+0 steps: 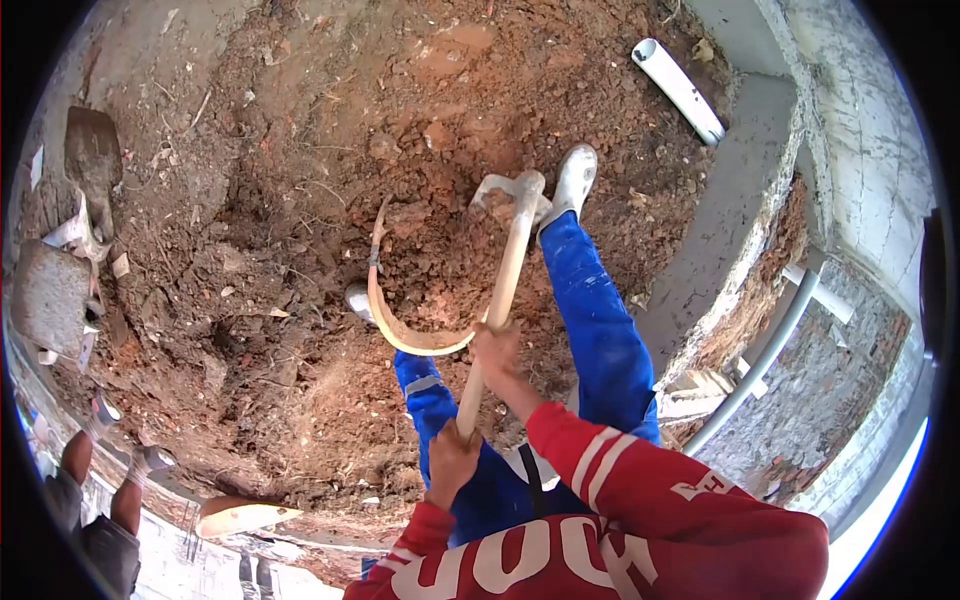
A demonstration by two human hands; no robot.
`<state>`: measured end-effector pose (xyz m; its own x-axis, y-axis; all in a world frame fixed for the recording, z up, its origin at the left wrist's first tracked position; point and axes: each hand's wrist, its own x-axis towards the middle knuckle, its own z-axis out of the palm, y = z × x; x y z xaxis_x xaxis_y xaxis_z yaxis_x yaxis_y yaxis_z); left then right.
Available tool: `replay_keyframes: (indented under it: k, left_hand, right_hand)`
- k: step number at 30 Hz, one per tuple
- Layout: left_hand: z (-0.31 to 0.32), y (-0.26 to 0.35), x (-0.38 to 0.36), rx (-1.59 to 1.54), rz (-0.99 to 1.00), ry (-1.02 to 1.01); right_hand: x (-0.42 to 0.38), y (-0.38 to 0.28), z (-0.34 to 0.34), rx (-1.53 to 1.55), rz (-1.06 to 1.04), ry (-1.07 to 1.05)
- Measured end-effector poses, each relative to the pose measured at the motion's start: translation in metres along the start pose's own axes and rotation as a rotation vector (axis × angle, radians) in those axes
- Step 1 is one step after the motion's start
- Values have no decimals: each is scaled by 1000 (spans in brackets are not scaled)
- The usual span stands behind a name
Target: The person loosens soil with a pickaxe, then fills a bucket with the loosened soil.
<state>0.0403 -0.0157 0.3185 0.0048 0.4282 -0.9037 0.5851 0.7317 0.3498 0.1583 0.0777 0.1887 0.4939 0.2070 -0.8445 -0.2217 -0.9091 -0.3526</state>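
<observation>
Both hands grip the wooden handle (497,305) of a pickaxe. The right hand (495,350) is wrapped around the shaft about midway up; the left hand (452,462) is closed around it near the butt end, close to the red sleeve. The metal head (510,190) sits low, at or just above the red-brown soil (300,200), right beside the white boot (572,180) of the blue-trousered leg. A curved, pale root or hose (400,325) arcs across the loosened earth next to the handle, touching or passing just behind it — which one, I cannot tell.

The step in hand looks like breaking up the clumped ground. The next move likely calls for lifting the head clear and swinging it down well away from the boot and clear of the curved piece.

A white pipe (678,90) lies at the far edge by the concrete ledge (740,200). Another person's legs (110,480) stand at lower left, well apart.
</observation>
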Motion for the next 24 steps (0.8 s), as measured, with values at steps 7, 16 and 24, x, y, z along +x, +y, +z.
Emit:
replay_keyframes:
  k: [7, 16, 24]
  left_hand:
    - [-43, -178, -40, 362, 107, 107]
    - [-29, 196, 156, -117, 764, -4]
    - [-53, 340, 319, -409, 884, 205]
  right_hand:
    - [-78, 109, 41, 370, 376, -192]
    - [-24, -275, -62, 511, -934, -157]
    - [116, -413, 15, 136, -1207, 170]
